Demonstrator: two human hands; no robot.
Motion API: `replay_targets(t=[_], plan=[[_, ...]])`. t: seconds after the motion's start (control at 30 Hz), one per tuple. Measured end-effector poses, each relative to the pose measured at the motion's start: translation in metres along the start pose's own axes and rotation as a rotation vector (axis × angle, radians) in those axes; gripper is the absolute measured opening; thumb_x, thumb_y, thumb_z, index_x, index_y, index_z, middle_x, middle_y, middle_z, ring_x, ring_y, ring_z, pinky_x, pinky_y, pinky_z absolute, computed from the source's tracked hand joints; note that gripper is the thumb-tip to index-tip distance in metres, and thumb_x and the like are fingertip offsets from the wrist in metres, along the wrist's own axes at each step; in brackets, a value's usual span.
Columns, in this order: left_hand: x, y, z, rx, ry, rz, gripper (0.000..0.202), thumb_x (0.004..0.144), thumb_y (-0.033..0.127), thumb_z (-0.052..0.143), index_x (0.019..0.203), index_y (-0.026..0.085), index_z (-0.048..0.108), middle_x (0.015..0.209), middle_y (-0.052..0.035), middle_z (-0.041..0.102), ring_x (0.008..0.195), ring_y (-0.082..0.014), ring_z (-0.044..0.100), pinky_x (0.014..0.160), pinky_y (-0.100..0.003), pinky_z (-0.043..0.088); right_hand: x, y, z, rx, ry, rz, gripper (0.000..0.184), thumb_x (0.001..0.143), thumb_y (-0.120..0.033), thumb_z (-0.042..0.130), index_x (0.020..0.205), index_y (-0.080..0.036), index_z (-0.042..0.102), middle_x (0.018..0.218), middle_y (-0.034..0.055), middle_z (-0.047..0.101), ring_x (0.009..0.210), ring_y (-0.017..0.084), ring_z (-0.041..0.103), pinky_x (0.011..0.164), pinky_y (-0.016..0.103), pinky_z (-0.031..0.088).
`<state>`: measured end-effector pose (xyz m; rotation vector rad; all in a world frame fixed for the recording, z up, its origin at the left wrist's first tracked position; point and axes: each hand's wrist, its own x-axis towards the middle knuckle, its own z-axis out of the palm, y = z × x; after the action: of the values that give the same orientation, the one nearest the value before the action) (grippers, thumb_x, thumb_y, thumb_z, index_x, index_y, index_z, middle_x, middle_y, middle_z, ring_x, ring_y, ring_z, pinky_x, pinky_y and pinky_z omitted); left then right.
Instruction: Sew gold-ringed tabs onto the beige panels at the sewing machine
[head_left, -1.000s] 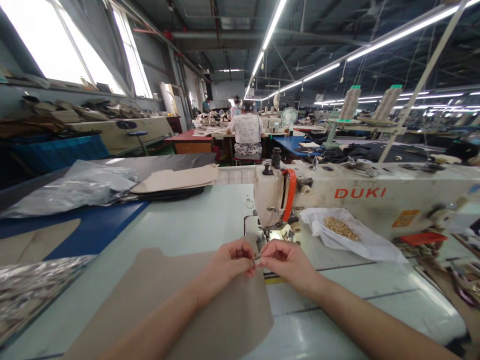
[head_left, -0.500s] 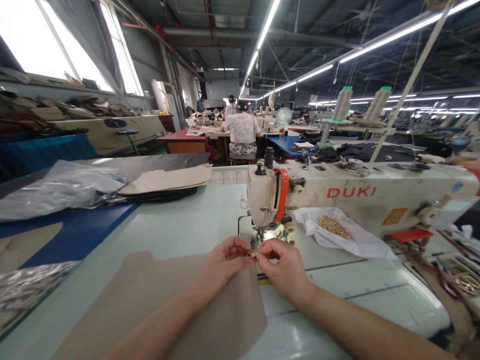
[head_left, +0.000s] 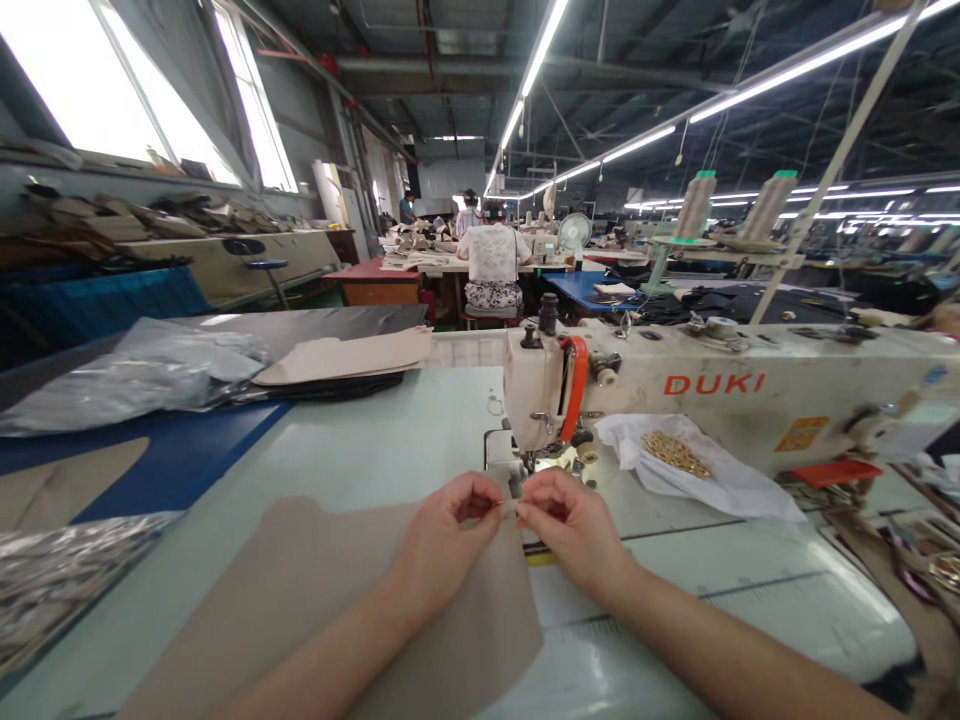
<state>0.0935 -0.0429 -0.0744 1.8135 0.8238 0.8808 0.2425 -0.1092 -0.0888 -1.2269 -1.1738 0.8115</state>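
My left hand [head_left: 448, 528] and my right hand [head_left: 566, 528] meet fingertip to fingertip just in front of the needle of a white DUKI sewing machine [head_left: 720, 390]. Both are closed in a pinch on one tiny piece [head_left: 508, 509], too small to name. Under my wrists a large tan cut panel [head_left: 300, 600] lies flat on the pale table [head_left: 390, 440]. To the right of the needle, an open white bag [head_left: 720, 480] holds several small gold metal parts [head_left: 677, 453].
At the left lie a blue board [head_left: 187, 455], clear plastic bags [head_left: 142, 375] and stacked beige and black panels [head_left: 345, 362]. A person in a white top [head_left: 493, 265] sits with their back to me further down. Thread cones [head_left: 697, 205] stand behind the machine.
My hands stay pinched together at the needle; only the fingers shift slightly. The view swung a little left, then back.
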Motion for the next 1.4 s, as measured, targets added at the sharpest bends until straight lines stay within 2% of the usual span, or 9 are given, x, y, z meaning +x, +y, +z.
replay_targets(t=[0.17, 0.4, 0.5, 0.6, 0.73, 0.87, 1.03, 1.23, 1.4], plan=[[-0.002, 0.003, 0.0, 0.074, 0.032, 0.037, 0.004, 0.07, 0.022, 0.058, 0.07, 0.018, 0.058, 0.067, 0.0017, 0.061, 0.065, -0.0128, 0.059, 0.065, -0.022, 0.047, 0.0, -0.001, -0.004, -0.134, -0.046, 0.015, 0.01, 0.075, -0.026, 0.059, 0.07, -0.018, 0.062, 0.061, -0.0016, 0.061, 0.057, 0.012, 0.054, 0.057, 0.023, 0.041], [-0.001, 0.001, 0.002, 0.085, 0.005, 0.034, 0.006, 0.07, 0.024, 0.056, 0.07, 0.018, 0.057, 0.067, 0.0017, 0.061, 0.064, -0.0128, 0.059, 0.065, -0.023, 0.047, 0.0, -0.005, -0.004, -0.278, -0.05, -0.072, 0.009, 0.074, -0.021, 0.054, 0.069, -0.018, 0.06, 0.06, -0.003, 0.057, 0.056, 0.01, 0.051, 0.054, 0.02, 0.039], [0.0, 0.001, 0.002, 0.113, -0.047, 0.016, 0.005, 0.07, 0.022, 0.054, 0.072, 0.018, 0.057, 0.067, 0.0016, 0.061, 0.065, -0.0138, 0.059, 0.065, -0.024, 0.048, 0.002, -0.006, -0.003, -0.359, -0.068, -0.073, 0.007, 0.069, -0.017, 0.053, 0.064, -0.018, 0.057, 0.054, -0.005, 0.052, 0.051, 0.009, 0.046, 0.049, 0.019, 0.035], [0.003, 0.002, -0.004, 0.203, -0.087, 0.027, 0.011, 0.074, 0.025, 0.051, 0.079, 0.019, 0.059, 0.075, 0.0005, 0.064, 0.073, -0.0158, 0.061, 0.072, -0.027, 0.049, 0.003, -0.004, -0.003, -0.37, -0.076, -0.016, 0.007, 0.065, -0.014, 0.052, 0.061, -0.018, 0.056, 0.052, -0.0058, 0.05, 0.049, 0.009, 0.044, 0.048, 0.018, 0.033], [0.011, -0.007, -0.014, 0.491, 0.04, 0.103, 0.022, 0.079, 0.03, 0.049, 0.095, 0.018, 0.058, 0.1, -0.0057, 0.063, 0.097, -0.0224, 0.056, 0.09, -0.039, 0.044, 0.005, -0.002, -0.004, -0.326, -0.068, 0.053, 0.008, 0.065, -0.014, 0.052, 0.061, -0.018, 0.056, 0.052, -0.0057, 0.052, 0.049, 0.009, 0.045, 0.047, 0.018, 0.034], [0.011, -0.017, -0.011, 0.73, 0.002, 0.171, 0.018, 0.078, 0.019, 0.051, 0.092, 0.016, 0.06, 0.099, -0.0086, 0.06, 0.098, -0.0248, 0.052, 0.092, -0.041, 0.043, 0.01, -0.005, -0.006, -0.36, -0.075, 0.193, 0.008, 0.068, -0.013, 0.053, 0.066, -0.018, 0.059, 0.053, -0.0054, 0.055, 0.049, 0.009, 0.051, 0.049, 0.017, 0.038], [-0.005, -0.013, 0.0, 0.746, -0.023, 0.185, 0.02, 0.082, 0.017, 0.046, 0.097, 0.016, 0.06, 0.099, -0.008, 0.058, 0.096, -0.0236, 0.052, 0.09, -0.04, 0.044, 0.024, -0.008, -0.006, -0.408, -0.166, 0.315, 0.013, 0.067, -0.011, 0.056, 0.057, -0.018, 0.06, 0.044, -0.0054, 0.053, 0.044, 0.011, 0.052, 0.046, 0.018, 0.039], [-0.011, -0.011, 0.002, 0.733, 0.007, 0.146, 0.019, 0.081, 0.016, 0.049, 0.097, 0.015, 0.059, 0.099, -0.0085, 0.059, 0.097, -0.0243, 0.052, 0.09, -0.041, 0.044, 0.038, -0.011, -0.003, -0.427, -0.274, 0.435, 0.019, 0.068, -0.008, 0.058, 0.051, -0.018, 0.058, 0.043, -0.0062, 0.055, 0.041, 0.008, 0.052, 0.044, 0.017, 0.04], [-0.01, -0.011, 0.003, 0.696, -0.008, 0.343, 0.018, 0.081, 0.012, 0.045, 0.092, 0.017, 0.059, 0.094, -0.0066, 0.061, 0.094, -0.021, 0.054, 0.086, -0.036, 0.046, 0.044, -0.025, -0.003, -0.39, -0.359, 0.526, 0.022, 0.069, -0.006, 0.058, 0.05, -0.016, 0.055, 0.044, -0.0066, 0.056, 0.036, 0.006, 0.05, 0.04, 0.016, 0.04]])
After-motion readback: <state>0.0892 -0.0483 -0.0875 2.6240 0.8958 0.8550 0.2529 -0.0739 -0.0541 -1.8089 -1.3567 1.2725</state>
